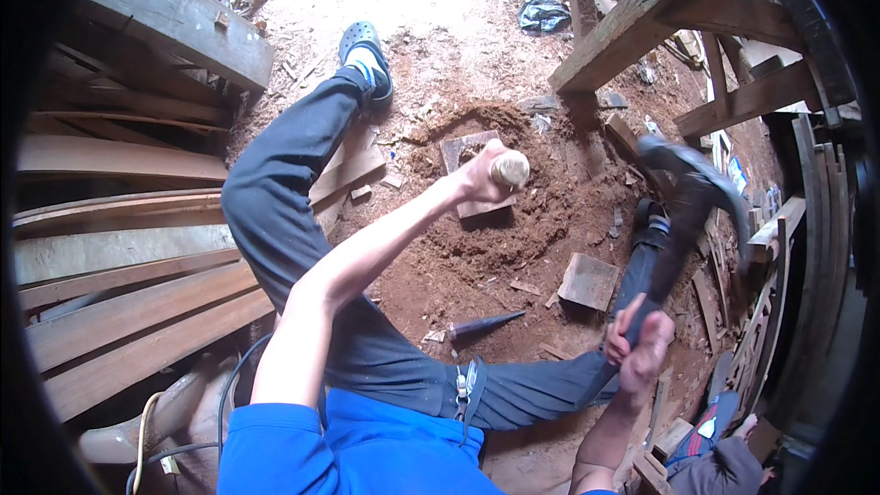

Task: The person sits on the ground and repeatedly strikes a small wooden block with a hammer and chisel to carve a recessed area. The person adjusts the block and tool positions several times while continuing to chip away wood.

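My left hand [480,176] is closed round an upright chisel [510,168]. Its round, pale butt faces up, and the blade is hidden below my fist. Under this hand a square wooden block [486,206] sits on the ground amid brown shavings, partly covered by the hand. To the right, my right hand [639,344] grips the lower handle of a hammer [687,211]. The hammer is raised over my right leg, its dark metal head slightly blurred and apart from the chisel.
A second wooden block [588,281] rests near my right leg. A dark pointed tool [486,324] lies between my legs. Stacked boards [128,252] fill the left side; a timber frame [660,18] stands far right. Another person's grey clothing [720,469] shows at lower right.
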`<move>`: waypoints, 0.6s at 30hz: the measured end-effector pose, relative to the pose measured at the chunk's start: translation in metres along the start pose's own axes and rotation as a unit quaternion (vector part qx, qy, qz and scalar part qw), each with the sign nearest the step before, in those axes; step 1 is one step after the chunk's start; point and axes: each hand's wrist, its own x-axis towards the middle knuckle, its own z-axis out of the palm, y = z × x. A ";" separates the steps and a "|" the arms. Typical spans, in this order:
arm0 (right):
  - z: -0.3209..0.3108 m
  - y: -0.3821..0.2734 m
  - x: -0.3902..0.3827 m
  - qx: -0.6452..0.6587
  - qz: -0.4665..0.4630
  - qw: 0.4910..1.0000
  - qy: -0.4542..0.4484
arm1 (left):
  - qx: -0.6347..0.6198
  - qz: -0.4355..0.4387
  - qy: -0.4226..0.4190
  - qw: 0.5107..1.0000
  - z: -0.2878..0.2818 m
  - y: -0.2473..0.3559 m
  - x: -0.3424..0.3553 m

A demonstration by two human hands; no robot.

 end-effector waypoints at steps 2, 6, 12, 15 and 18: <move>0.009 -0.020 -0.016 -0.009 -0.068 0.998 0.000 | 0.016 0.036 0.049 0.998 -0.003 -0.001 0.005; 0.025 -0.024 -0.026 -0.042 -0.067 0.997 -0.018 | -0.036 0.043 0.075 0.996 -0.013 -0.006 0.010; 0.036 0.009 -0.011 -0.009 0.094 0.995 -0.026 | -0.068 0.040 0.131 0.988 -0.024 -0.007 0.011; 0.035 0.029 -0.003 0.012 0.137 0.990 -0.036 | -0.079 0.058 0.111 0.989 -0.024 -0.003 0.011; 0.031 0.046 0.000 0.024 0.156 0.987 -0.027 | -0.086 0.023 0.111 0.990 -0.023 0.000 0.012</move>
